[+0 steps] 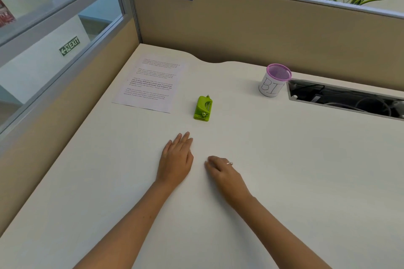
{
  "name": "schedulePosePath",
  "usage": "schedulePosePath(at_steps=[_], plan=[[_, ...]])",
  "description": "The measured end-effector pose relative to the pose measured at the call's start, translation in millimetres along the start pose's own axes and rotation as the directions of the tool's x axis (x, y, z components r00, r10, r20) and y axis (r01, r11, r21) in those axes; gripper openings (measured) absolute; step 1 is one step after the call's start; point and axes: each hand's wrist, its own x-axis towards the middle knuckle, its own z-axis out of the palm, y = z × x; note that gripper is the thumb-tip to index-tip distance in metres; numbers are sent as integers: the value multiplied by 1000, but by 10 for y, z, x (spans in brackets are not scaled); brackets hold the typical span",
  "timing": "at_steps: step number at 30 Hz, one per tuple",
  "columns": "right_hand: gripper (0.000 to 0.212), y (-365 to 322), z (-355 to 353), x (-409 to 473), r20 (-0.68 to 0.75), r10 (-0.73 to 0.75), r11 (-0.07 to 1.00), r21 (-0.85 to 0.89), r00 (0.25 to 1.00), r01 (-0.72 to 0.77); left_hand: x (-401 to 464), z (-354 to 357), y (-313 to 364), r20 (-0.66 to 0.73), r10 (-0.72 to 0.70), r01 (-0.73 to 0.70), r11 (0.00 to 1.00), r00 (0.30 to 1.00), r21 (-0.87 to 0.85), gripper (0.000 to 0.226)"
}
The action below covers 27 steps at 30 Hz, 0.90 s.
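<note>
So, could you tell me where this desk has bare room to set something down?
The desk is bare right of the right hand, this side of the cup and cable slot, and left of the left hand, below the paper. Tightest: between paper and hole punch.

Both arms are out in front, bare to the bottom edge. The left forearm (131, 214) runs up and to the right, the right forearm (273, 220) up and to the left, so the two converge. The left hand (176, 159) lies palm down, fingers straight and close together, pointing forward, thumb tucked alongside. The right hand (223, 170) sits knuckles up, fingers loosely curled under and aimed toward the left hand, holding nothing. A ring (229, 163) shows on one right finger. The hands are near each other but apart.
</note>
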Motion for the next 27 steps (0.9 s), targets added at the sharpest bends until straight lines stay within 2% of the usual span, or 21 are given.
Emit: schedulePosePath(at_steps=[1,3,5,7,10,13,17,19,21,22,24,25,27], plan=[[25,-39,-38,5,19,37,999,-8,999,-37,-1,2,-2,0,1,-1,1000,1000,-1,40],[9,-107,-106,33,-28,11,977,-213,1000,-17,-2,4,-7,5,0,0,1000,1000,-4,40],[19,-140,-157,53,5,-71,943,-326,997,69,-2,6,-11,9,-1,1,1000,1000,-1,41],[23,-141,-178,106,24,-82,944,-318,996,86,-4,7,-15,13,-2,2,1000,1000,0,41],[26,-129,-178,177,-34,-43,948,-318,998,30,-4,13,-33,28,0,-1,1000,1000,2,42],[25,-11,-99,276,-21,46,957,-286,999,-51,1,19,-47,35,11,-11,1000,999,7,43],[23,316,-142,355,-166,209,943,-228,964,-244,-6,37,-51,44,21,-21,1000,999,5,44],[18,479,-206,354,-249,295,939,-100,922,-328,-19,52,-45,56,25,-26,1000,998,16,44],[16,625,-295,334,-321,443,896,139,837,-421,-28,62,-22,58,35,-37,999,998,28,45],[16,685,-342,319,-321,537,840,286,780,-461,-30,66,-4,57,44,-46,999,997,29,45],[15,799,-418,287,-218,713,640,592,667,-491,-30,83,43,55,67,-69,997,996,26,44],[15,855,-455,275,-128,772,494,737,623,-461,-27,95,72,55,78,-80,996,995,27,44],[14,940,-563,242,81,813,114,949,576,-294,-8,125,148,65,90,-92,995,994,29,45]])
